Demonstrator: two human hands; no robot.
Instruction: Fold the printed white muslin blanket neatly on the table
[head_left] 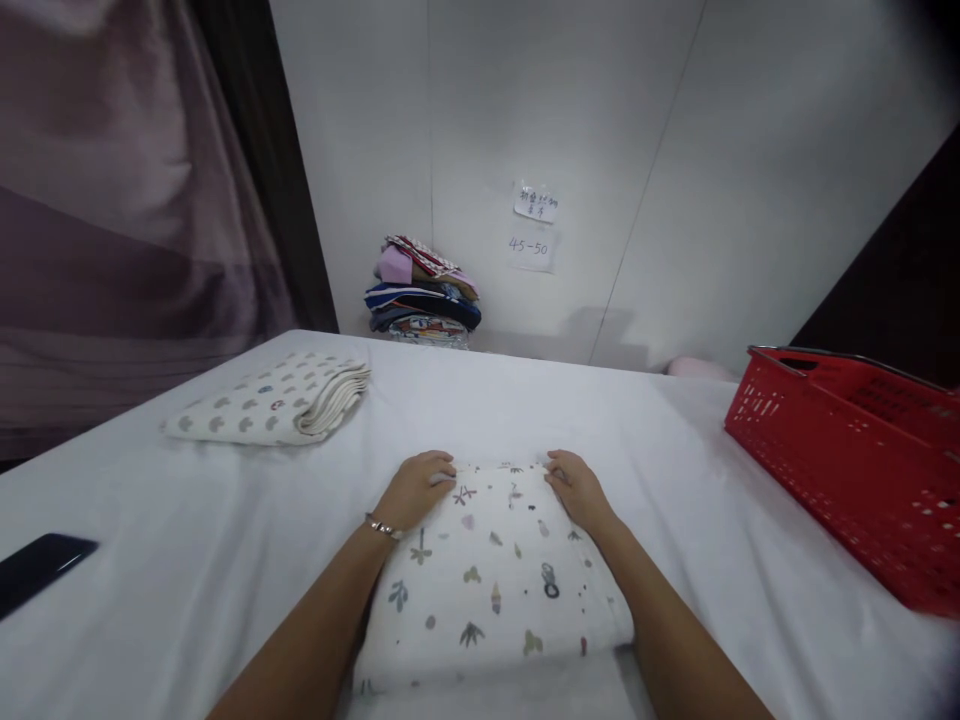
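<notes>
A folded white cloth with small coloured prints (491, 580) lies on the white-covered table (187, 560) right in front of me. My left hand (417, 488) rests on its far left corner, fingers curled over the edge. My right hand (576, 487) sits on the far right corner in the same way. Both forearms run along the cloth's sides. A thin bracelet is on my left wrist.
A second folded cloth with grey dots (270, 400) lies at the far left. A red plastic basket (855, 450) stands at the right edge. A dark phone (37, 570) lies near the left edge. A stack of folded fabrics (424, 295) sits by the back wall.
</notes>
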